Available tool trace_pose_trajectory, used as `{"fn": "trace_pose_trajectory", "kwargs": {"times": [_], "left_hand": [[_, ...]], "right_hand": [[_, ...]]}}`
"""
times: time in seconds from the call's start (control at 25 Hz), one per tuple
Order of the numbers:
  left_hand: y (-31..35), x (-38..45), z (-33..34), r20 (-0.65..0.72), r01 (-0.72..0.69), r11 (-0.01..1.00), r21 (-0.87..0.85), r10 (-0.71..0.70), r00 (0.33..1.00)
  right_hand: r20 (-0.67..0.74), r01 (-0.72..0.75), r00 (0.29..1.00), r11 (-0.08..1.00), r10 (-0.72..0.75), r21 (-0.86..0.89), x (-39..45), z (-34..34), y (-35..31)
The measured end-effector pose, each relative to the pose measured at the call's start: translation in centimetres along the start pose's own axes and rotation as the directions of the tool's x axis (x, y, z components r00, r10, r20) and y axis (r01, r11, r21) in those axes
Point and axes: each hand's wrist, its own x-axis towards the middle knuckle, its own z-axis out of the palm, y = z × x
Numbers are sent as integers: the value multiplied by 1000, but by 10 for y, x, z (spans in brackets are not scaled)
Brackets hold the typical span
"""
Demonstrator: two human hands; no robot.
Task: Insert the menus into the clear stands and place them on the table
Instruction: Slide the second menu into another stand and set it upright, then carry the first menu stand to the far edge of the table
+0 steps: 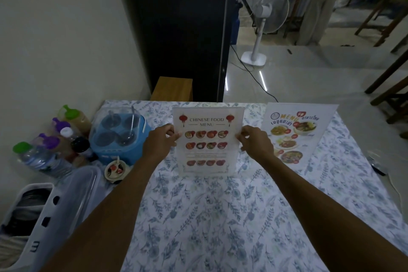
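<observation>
The Chinese food menu (207, 141) stands upright, long axis vertical, left of the Thai menu stand (297, 137), its side edges pinched equally near by left hand (160, 142) and right hand (256, 142).

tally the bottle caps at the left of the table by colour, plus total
Green caps: 2
Purple caps: 2
White caps: 1
Black caps: 1
Total: 6, counting only caps that show; bottles crowd together, so one could be hidden.
</observation>
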Motion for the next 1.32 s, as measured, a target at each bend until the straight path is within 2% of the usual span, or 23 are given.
{"fn": "trace_pose_trajectory", "kwargs": {"times": [0.2, 0.4, 0.68, 0.84, 1.04, 1.32], "left_hand": [[2, -8, 2, -34, 18, 999, 32, -17, 999], [15, -25, 5, 1, 36, 969, 243, -37, 999], [19, -59, -3, 40, 91, 918, 387, -116, 992], [28, -87, 7, 93, 22, 933, 358, -59, 994], [66, -110, 42, 146, -83, 941, 328, 37, 989], [126, -109, 110, 265, -223, 934, 279, 148, 953]], "right_hand": [[-14, -12, 1000, 1000, 12, -18, -6, 4, -1], [29, -22, 999, 996, 24, -89, -20, -4, -6], [-48, -45, 998, 997, 43, -58, -55, -26, -6], [-51, -74, 996, 997, 72, -36, -84, -31, -3], [-165, -111, 982, 990, 96, -90, -116, -52, 7], [-204, -242, 952, 970, 230, -37, -119, -99, 63]]}}
